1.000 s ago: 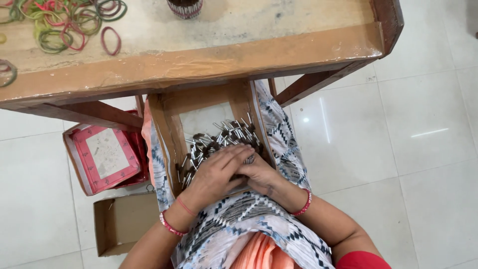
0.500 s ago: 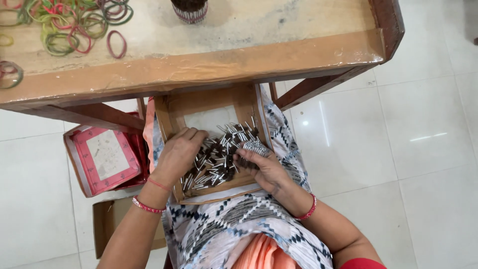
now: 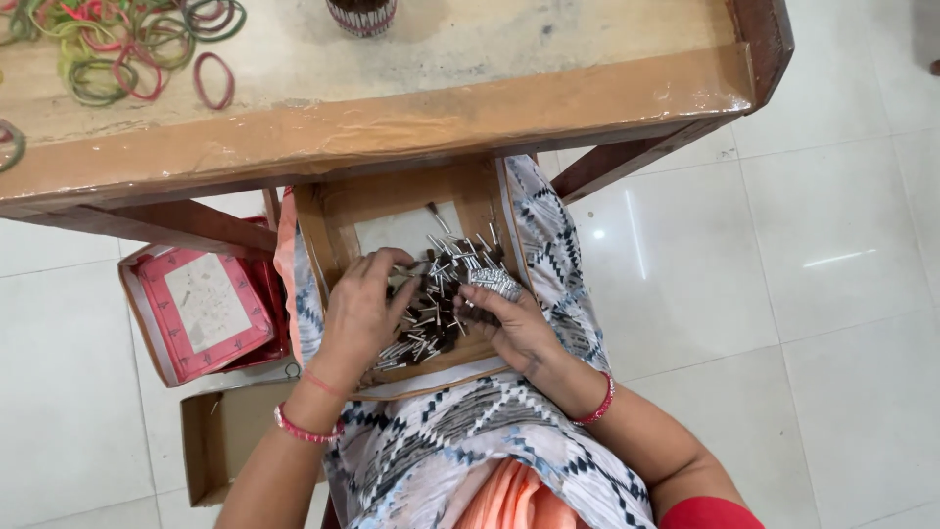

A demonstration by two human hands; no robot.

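Observation:
A shallow cardboard tray (image 3: pixel 333 211) rests on my lap, under the edge of a wooden table (image 3: pixel 411 108). It holds a heap of several small dark sticks with silver tips (image 3: pixel 436 313). My left hand (image 3: pixel 360 312) lies on the left side of the heap, fingers spread over the sticks. At the heap's right side my right hand (image 3: pixel 514 328) grips a small bundle of the sticks (image 3: pixel 493 282), silver ends pointing up and away.
On the table lie several coloured rubber bands (image 3: pixel 117 44) at the far left and a dark round container (image 3: pixel 362 15) at the far edge. On the tiled floor to my left sit a pink box (image 3: pixel 201 313) and an open cardboard box (image 3: pixel 220 441).
My hands, together over the heap a second ago, have moved apart. The left hand went to the tray's left side, then came back onto the heap; the right now holds a bundle.

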